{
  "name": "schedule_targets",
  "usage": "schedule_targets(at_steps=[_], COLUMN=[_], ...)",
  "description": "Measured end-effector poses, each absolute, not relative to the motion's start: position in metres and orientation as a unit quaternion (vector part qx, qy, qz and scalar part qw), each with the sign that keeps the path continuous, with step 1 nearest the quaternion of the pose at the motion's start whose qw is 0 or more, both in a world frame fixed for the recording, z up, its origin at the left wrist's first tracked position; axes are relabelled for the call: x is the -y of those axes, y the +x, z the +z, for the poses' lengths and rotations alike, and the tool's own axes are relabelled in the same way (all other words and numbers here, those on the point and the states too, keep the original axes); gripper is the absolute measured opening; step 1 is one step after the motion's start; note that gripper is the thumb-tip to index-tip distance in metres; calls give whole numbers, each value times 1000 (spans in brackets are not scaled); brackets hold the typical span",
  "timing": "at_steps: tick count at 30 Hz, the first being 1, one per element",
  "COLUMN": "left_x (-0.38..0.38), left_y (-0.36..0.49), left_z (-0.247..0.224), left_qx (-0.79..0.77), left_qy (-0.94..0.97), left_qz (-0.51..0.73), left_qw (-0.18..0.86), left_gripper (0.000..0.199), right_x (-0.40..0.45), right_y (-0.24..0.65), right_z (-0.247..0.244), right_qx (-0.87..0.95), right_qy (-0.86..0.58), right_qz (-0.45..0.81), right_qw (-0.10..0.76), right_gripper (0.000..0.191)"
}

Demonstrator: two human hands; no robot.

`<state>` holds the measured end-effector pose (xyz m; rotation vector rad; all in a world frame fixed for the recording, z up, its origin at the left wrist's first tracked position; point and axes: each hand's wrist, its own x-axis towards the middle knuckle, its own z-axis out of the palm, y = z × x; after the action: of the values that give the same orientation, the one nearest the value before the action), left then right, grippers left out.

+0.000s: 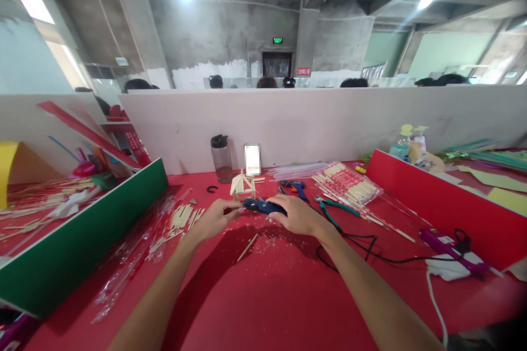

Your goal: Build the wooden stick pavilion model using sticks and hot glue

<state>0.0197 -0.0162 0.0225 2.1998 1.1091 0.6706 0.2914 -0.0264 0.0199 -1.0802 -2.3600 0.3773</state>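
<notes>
My right hand (298, 214) is wrapped round a dark blue hand tool (265, 207) that lies crosswise, its dark head to the left. Whether it is a cutter or pliers does not show clearly. My left hand (216, 216) has thumb and fingers pinched together at the tool's head; what they hold is too small to make out. Just behind the tool stands a small house-like frame (244, 184) of pale wooden sticks. One loose wooden stick (247, 247) lies in front of my hands, among scattered pale crumbs.
Cut sticks (181, 216) and clear wrappers (132, 263) lie left. To the right are a blue glue gun (300, 187), green-handled pliers (340, 207), bagged sticks (348, 184), black cable (391, 259) and a purple power strip (453, 249). A bottle (222, 160) and phone (252, 159) stand behind.
</notes>
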Motion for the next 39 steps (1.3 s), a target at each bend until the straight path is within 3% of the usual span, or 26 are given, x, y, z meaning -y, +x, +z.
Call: schedule_targets(at_steps=[23,39], left_x=[16,13], left_y=[26,23], left_z=[18,15], left_qx=[-423,-457], left_qy=[831,829], left_qz=[311,270], left_qw=[185,176], left_gripper=[30,31], right_x=[23,29], right_y=[290,273], right_z=[15,13], right_qx=[861,872], right_qy=[-402,-460], right_qz=[138,62], right_qw=[279,157], right_gripper=[32,26])
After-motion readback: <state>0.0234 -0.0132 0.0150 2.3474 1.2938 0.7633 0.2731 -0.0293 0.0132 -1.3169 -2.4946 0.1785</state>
